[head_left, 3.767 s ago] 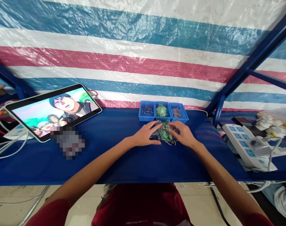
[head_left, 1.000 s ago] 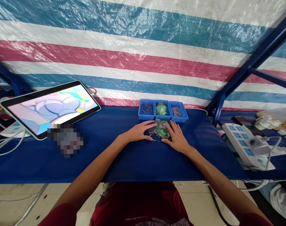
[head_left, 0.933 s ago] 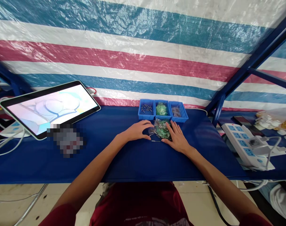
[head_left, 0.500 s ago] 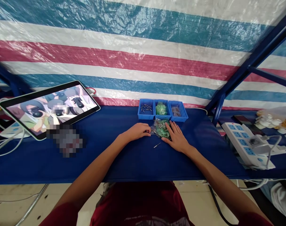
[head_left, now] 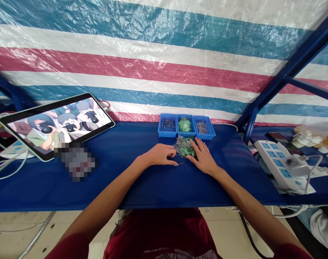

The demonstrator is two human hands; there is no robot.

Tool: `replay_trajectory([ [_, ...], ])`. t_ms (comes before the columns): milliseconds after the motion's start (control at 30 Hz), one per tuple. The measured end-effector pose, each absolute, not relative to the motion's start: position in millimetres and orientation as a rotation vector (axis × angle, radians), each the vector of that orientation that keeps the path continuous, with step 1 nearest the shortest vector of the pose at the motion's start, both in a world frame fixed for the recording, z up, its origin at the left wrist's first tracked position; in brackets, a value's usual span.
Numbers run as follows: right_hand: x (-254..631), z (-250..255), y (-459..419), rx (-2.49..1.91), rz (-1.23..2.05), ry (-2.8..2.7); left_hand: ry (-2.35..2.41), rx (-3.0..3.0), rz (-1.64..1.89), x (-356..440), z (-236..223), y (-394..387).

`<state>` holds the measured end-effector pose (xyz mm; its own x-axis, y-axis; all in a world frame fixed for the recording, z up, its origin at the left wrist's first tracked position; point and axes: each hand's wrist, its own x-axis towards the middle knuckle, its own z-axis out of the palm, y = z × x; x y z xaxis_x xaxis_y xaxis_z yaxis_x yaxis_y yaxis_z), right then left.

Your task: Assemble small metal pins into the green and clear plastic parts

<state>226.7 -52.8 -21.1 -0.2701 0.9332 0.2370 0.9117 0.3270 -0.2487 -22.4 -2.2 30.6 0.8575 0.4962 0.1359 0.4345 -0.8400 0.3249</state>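
My left hand point(head_left: 161, 155) rests curled on the blue tabletop, its fingertips at the end of a loose metal pin point(head_left: 179, 164). Whether it grips the pin is hidden. My right hand point(head_left: 203, 159) lies flat with fingers spread, touching the right edge of a small heap of green parts and metal pins point(head_left: 183, 146). Just behind the heap stand three blue bins side by side: metal pins in one point(head_left: 167, 124), green parts in the middle one point(head_left: 185, 125), and small brownish parts in the third point(head_left: 202, 126).
A tablet point(head_left: 56, 124) showing an animated picture leans at the left, next to a pixelated blurred object point(head_left: 75, 161). A white power strip point(head_left: 278, 165) with cables lies at the right, beyond the blue table's point(head_left: 126, 190) edge. A striped tarp hangs behind.
My left hand has slid right to the loose pin, which now lies flatter and closer to the heap. My right hand stays in place. The tablet picture has shifted slightly.
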Motion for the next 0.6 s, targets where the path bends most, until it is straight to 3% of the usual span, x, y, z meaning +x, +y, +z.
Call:
replay_trajectory([
  [600,223,7,-48,-1.4,-0.028,-2.118,0.746,2.918,0.127,-9,32,-12],
])
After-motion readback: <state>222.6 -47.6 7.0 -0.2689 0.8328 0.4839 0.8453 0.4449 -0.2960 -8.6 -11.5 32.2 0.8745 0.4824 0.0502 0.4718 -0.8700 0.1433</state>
